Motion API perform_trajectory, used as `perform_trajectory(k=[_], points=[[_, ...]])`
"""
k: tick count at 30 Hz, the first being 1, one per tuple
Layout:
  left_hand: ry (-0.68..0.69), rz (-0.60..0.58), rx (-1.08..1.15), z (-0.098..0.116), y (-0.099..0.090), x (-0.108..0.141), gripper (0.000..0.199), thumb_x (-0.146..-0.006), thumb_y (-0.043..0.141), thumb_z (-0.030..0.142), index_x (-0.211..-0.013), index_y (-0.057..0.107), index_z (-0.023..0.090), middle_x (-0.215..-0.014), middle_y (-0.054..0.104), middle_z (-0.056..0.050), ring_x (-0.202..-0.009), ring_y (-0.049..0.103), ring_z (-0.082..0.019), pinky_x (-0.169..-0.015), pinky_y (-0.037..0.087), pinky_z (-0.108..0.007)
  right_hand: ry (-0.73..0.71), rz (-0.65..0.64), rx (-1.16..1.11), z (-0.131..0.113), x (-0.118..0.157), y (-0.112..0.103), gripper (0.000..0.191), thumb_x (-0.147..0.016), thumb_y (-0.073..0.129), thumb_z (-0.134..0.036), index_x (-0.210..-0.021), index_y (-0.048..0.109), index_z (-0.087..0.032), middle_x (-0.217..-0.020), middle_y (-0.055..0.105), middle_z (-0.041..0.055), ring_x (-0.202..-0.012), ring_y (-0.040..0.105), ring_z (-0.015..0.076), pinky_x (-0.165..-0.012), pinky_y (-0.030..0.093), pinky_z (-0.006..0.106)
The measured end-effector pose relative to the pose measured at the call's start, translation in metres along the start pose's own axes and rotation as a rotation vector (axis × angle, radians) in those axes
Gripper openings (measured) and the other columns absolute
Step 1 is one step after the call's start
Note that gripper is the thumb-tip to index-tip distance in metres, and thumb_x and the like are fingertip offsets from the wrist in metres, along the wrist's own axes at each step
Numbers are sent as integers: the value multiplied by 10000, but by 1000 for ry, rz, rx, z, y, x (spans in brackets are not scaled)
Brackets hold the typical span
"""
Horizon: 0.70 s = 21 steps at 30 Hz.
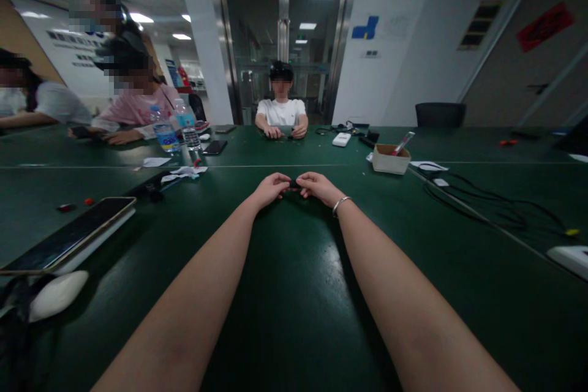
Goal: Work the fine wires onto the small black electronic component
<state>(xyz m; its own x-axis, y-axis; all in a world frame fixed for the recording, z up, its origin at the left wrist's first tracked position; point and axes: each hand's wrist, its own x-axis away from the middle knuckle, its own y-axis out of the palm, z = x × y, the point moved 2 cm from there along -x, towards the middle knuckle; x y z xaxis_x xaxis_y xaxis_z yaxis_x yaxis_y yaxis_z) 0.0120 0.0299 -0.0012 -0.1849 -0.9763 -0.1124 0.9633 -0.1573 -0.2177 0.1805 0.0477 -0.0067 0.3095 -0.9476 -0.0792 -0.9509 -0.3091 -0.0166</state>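
Observation:
Both my arms stretch forward over a dark green table (294, 294). Between my fingertips is a small black object (294, 184), too small and too covered by the fingers to name. My left hand (272, 190) pinches its left end with thumb and fingers. At its right end, my right hand (318, 188) grips it the same way. A silver bracelet (340, 205) circles my right wrist. The hands are close together, just above or resting on the tabletop; which one I cannot tell.
At left lie a phone (73, 236) on a white box and a white pouch-like thing (59, 296). Two water bottles (164, 130) stand farther back. A small open box (390, 160) and black cables (487, 196) are on the right. A person (281, 113) sits opposite; others are at left.

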Motion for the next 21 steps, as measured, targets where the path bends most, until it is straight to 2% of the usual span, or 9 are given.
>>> perform_trajectory(k=[4,11,15,21], points=[[-10,1,20,0,-1,1,147,-785,600,227,-910,600,150,-740,612,-27,-629,544,-101,-518,412,-196,-3,1,8,0,0,0,52,-834,632,-120,-844,582,-116,-663,658,12,-447,563,51,-421,494,137],[41,16,68,4,-5,5,267,-657,726,176,-895,613,134,-806,622,-48,-722,580,-132,-585,470,-238,1,-10,27,1,-1,-1,58,-864,610,-159,-852,583,-109,-695,688,50,-463,569,55,-448,497,137],[69,1,101,4,-8,6,304,-583,783,213,-830,634,120,-828,639,-59,-733,587,-133,-660,486,-282,2,-13,45,0,-1,0,115,-891,583,-204,-833,579,-105,-664,687,62,-457,562,59,-447,489,136],[85,-3,109,1,-9,4,319,-563,798,241,-818,649,118,-782,643,-47,-718,595,-131,-694,490,-301,-1,-9,81,1,-1,1,215,-920,539,-265,-776,563,-107,-611,665,66,-445,550,60,-432,473,134]])
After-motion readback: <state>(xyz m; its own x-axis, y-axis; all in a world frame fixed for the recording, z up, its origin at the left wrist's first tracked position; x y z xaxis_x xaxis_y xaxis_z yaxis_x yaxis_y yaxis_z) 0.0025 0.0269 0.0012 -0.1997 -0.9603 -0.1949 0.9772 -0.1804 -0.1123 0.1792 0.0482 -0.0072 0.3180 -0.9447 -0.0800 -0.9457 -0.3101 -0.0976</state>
